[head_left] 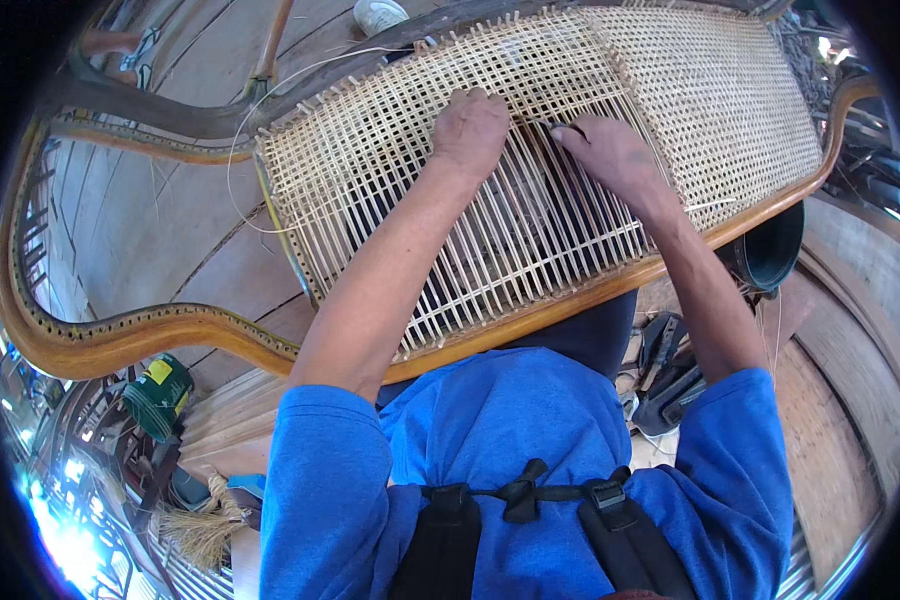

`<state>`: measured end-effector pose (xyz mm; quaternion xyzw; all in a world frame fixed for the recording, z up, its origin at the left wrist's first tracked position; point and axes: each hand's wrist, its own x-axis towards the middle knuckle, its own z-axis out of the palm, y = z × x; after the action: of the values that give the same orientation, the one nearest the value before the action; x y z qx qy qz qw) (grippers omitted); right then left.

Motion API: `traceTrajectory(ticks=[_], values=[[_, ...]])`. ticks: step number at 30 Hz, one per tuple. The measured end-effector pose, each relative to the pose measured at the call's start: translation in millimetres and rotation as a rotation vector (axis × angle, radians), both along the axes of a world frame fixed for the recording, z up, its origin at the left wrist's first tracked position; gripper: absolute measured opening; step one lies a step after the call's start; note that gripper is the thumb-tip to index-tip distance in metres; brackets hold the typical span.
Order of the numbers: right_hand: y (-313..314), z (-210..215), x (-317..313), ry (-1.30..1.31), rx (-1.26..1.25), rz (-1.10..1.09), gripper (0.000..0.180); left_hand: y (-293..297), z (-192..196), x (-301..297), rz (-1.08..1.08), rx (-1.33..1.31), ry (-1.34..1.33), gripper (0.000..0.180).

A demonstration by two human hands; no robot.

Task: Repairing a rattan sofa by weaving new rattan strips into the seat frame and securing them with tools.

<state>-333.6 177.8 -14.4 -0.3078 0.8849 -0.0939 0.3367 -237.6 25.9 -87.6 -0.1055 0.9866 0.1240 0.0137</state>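
A long wooden seat frame [530, 318] lies across my lap, with a pale cane weave [340, 150] pegged along its far edge. Close-set upright strands [500, 245] cross the nearer part of the middle panel, where the weave is more open. My left hand [473, 130] is closed on the weave near its far side; its fingertips are hidden. To its right, my right hand [610, 155] pinches at a cane strand [532, 122] stretched between both hands. Something small and dark shows by the right thumb, too small to name. A loose cane strand [232, 170] loops out over the left end.
The right panel [725, 110] carries a denser weave. At left, the bare curved frame [100, 345] has a row of holes. Beyond lies a plank floor [210, 90]. A green tin [160, 395], a straw brush [200, 525] and a dark bucket [773, 245] stand around me.
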Motion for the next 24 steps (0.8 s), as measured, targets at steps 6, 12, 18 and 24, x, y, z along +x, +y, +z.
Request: traceTrajectory(ticks=[6,12,18,24], values=[[20.3,4.9,5.0,0.068,-0.030,-0.045,0.046,1.1,1.8,2.7,0.042,0.052,-0.016,0.015],[27.8,17.9,-1.0,0.128,0.220,0.013,0.041,18.0,5.5,-6.8,0.113,0.195,0.115,0.013],[32.8,6.2,-4.8,0.209,0.089,0.039,0.038,26.0,7.7,-25.7,0.043,0.155,0.063,0.014],[30.3,0.8,-15.9,0.102,0.172,0.043,0.045,31.9,14.0,-44.0,-0.040,0.069,-0.086,0.015]])
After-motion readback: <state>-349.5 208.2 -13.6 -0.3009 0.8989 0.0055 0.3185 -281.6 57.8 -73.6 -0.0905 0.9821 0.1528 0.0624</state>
